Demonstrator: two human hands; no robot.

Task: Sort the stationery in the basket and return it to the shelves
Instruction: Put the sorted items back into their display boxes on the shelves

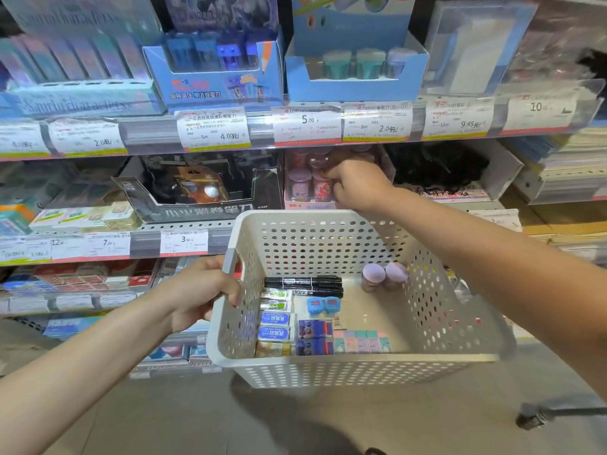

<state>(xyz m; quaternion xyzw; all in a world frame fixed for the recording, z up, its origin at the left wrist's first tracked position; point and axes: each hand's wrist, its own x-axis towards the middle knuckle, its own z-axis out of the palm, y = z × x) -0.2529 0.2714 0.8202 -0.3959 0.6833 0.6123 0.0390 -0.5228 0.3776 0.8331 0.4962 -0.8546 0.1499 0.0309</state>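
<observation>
Basket (328,366) of erasers (275,333), markers (303,282); left-hand fingers (230,290) grasping handle (229,257), right's (331,174) unclear.

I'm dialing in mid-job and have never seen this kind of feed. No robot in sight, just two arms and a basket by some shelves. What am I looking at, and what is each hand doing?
There is no machine here: a person does the work with bare hands, and the single picture comes from a camera worn on the head, looking forward and down.

The left hand grips the grey handle of a white perforated basket held in front of store shelves. In the basket lie two black markers, a column of wrapped erasers, two small blue sharpeners, some flat purple and pastel packs, and two lilac-capped sharpeners on their sides.

The right hand reaches over the basket into a pink display box on the middle shelf, which holds similar lilac-capped tubs. Its fingers are curled at one of them; whether they hold it or only touch it is unclear.
</observation>
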